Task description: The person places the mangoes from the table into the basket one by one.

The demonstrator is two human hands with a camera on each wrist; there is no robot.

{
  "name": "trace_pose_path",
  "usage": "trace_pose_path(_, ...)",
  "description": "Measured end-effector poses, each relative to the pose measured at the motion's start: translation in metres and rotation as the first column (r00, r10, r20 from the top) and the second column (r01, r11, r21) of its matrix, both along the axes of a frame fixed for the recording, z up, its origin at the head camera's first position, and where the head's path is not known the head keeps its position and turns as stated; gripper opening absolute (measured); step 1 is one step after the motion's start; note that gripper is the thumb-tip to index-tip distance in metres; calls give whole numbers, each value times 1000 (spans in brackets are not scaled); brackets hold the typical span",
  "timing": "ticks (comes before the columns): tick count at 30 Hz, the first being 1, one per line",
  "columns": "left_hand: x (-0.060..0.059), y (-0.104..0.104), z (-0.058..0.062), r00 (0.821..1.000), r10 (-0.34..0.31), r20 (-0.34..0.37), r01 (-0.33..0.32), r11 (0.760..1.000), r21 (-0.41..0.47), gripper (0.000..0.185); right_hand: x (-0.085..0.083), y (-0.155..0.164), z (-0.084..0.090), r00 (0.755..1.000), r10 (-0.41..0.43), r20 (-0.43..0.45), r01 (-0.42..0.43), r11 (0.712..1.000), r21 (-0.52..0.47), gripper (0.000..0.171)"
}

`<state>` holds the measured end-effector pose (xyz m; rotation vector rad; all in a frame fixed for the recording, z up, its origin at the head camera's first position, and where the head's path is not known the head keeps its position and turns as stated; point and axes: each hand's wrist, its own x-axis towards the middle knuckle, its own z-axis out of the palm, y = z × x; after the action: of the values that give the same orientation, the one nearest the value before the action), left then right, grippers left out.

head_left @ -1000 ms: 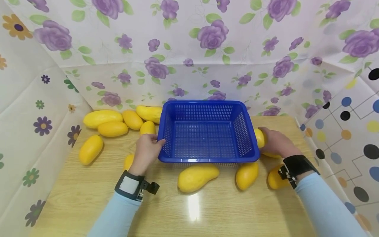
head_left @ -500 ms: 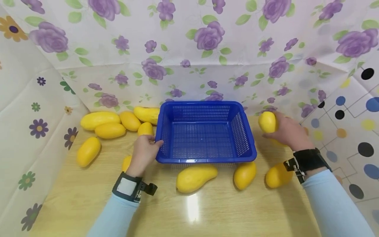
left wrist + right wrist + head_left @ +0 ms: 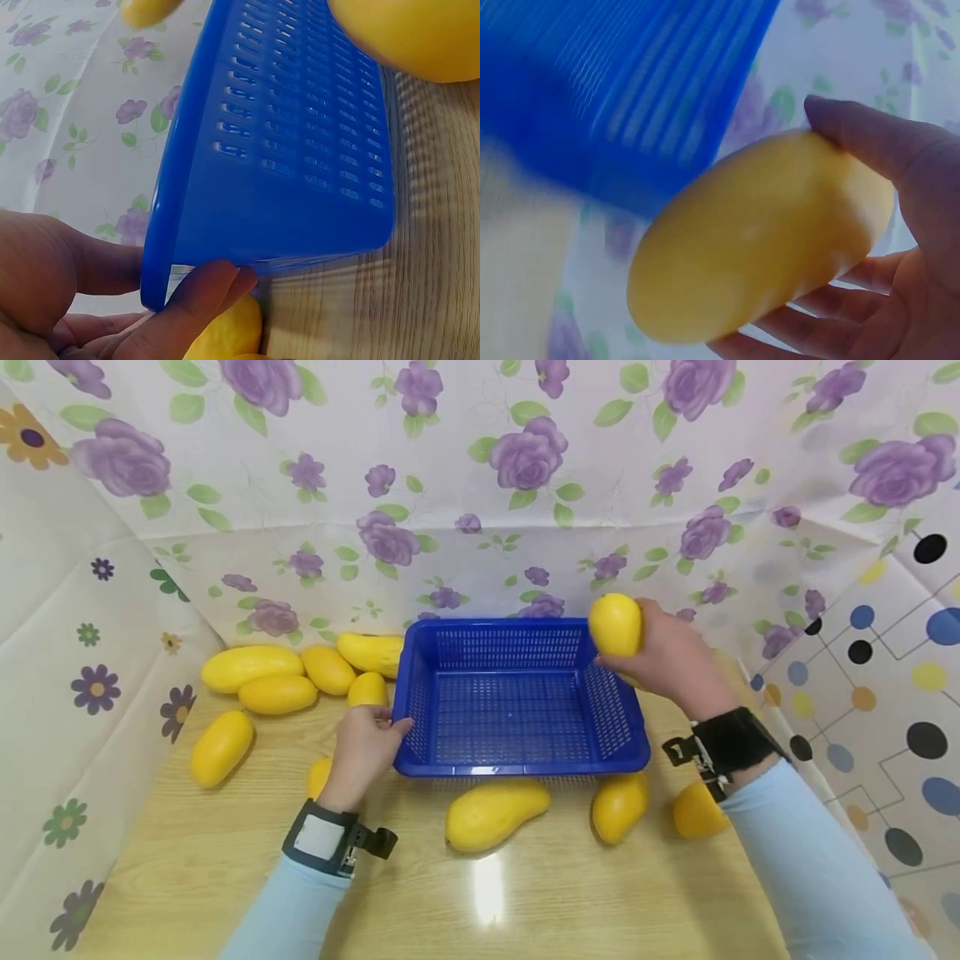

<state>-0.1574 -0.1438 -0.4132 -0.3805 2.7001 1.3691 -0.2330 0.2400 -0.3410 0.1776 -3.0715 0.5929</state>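
A blue plastic basket (image 3: 517, 769) with slotted walls stands on the wooden table in the head view. My left hand (image 3: 367, 747) pinches its left rim between thumb and fingers; the left wrist view shows the thumb on one side of the rim (image 3: 161, 217) and fingers on the other. Above the basket's right back corner, my right hand (image 3: 671, 656) grips a yellow mango (image 3: 615, 625). In the right wrist view the thumb lies over the mango (image 3: 750, 240) and the fingers curl beneath it. The basket's inside shows only its bare grid floor.
Several yellow mangoes (image 3: 222, 748) lie to the left of the basket. In front are a pear-shaped yellow fruit (image 3: 491, 816) and another mango (image 3: 620, 807). One more mango (image 3: 697, 811) sits by the right forearm. A flowered cloth (image 3: 465, 560) rises behind the table.
My right hand has lifted the mango from the table right of the basket and carried it left and up, over the basket's right back corner. The left hand stays on the rim.
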Motion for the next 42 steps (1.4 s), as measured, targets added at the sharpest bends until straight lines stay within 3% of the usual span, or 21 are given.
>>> trace_pose_path(5,-1,0,-2,1000,-8,-14,8,1000,-4,33,-13,-31,-9,998,22,65,-18,998,-63,105)
trace_pose_path(11,0,-2,-4,1000,-5,-20,5,1000,-4,34,-20,-53,-22,997,7,82,-2,998,-62,100)
trace_pose_path(19,-1,-3,-5,1000,0,-24,0,1000,1,35,-24,-64,-37,991,-19,130,15,999,30,96)
trace_pose_path(31,1,-1,-2,1000,-4,-6,4,1000,17,35,-30,-75,-52,962,-55,268,10,986,167,112)
trace_pose_path(38,1,-2,-2,1000,-2,-4,2,1000,11,35,-31,-86,-55,940,-100,326,43,983,176,88)
trace_pose_path(42,0,-1,-3,1000,-7,-20,7,1000,14,34,-32,-90,-58,941,-110,320,48,980,195,78)
